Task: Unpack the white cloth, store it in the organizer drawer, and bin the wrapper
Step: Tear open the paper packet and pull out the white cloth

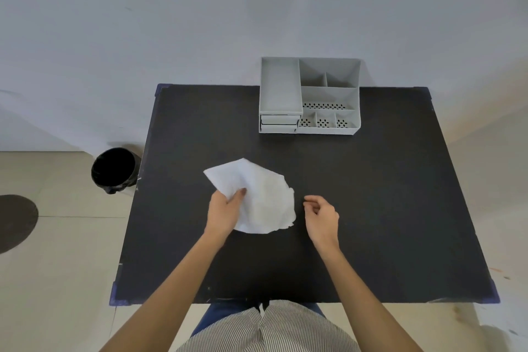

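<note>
1. Black matte rectangular tabletop (371, 208) lies bare around my hands, from cloth to edges.
2. Left on the floor, the round black-lined bin (114, 170); at the far edge, the grey plastic organizer (310, 96), drawers shut, open compartments bare.
3. My left hand (225, 211) pinches the crumpled white cloth (265, 203) at mid-table; my right hand (321, 214) is loosely curled, holding nothing, just beside it.

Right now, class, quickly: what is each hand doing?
Left hand: closed on the white cloth, thumb on top.
Right hand: empty, fingers loosely curled, beside the cloth and not touching it.
</note>
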